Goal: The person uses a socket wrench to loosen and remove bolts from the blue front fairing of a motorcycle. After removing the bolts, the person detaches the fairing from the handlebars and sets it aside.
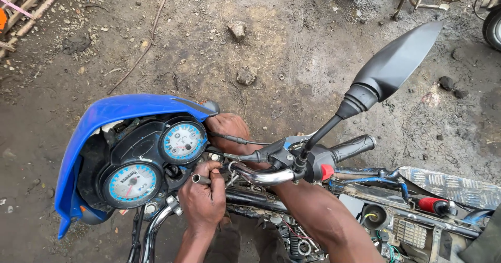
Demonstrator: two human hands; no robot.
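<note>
The left hand [206, 200] is clenched around a small metal tool [201, 179], whose round socket end sticks out to the left of the fist; its long axis runs about left to right in the picture. The tool sits just under the two round gauges [156, 161], at the middle of the chrome handlebar [261, 177] of a motorcycle. The right hand [229, 130] reaches under the handlebar and rests behind the gauges, beside a thin black cable [235, 139]; if its grip closes on something, I cannot tell, because the fingers are hidden.

The gauges sit inside the blue fairing [104, 122], which opens toward the camera like a shell and holds both dials side by side. The handlebar runs to the right to a black rubber handle [355, 147] with a red switch [327, 171], and a black mirror [394, 62] stands up on its stem.

The motorcycle stands outdoors on bare, dark, dirty ground [156, 49] with small stones [245, 75] scattered on it.
</note>
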